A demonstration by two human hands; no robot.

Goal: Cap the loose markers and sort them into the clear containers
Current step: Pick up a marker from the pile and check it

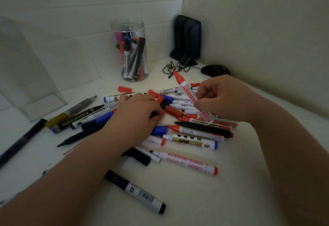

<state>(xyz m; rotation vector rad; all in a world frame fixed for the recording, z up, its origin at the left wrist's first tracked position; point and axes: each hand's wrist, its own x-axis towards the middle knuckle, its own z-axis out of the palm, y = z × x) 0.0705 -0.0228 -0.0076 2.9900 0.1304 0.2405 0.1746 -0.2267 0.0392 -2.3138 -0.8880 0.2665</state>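
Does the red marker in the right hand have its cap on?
No, the red marker held in the right hand shows its bare red tip, which points up and away from the person.

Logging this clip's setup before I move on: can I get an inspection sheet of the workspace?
Surface: white table, dimly lit.
Job's things: pile of loose markers, many uncapped; loose red cap; round clear jar holding markers; clear box at left.
Clutter: black mouse, dark upright device in the corner.
Hands: right hand grips an uncapped red marker; left hand on the pile, fingers curled, grip unclear.
Cables: tangled black cable beside the device.
Surroundings: tiled wall behind, plain wall at right.
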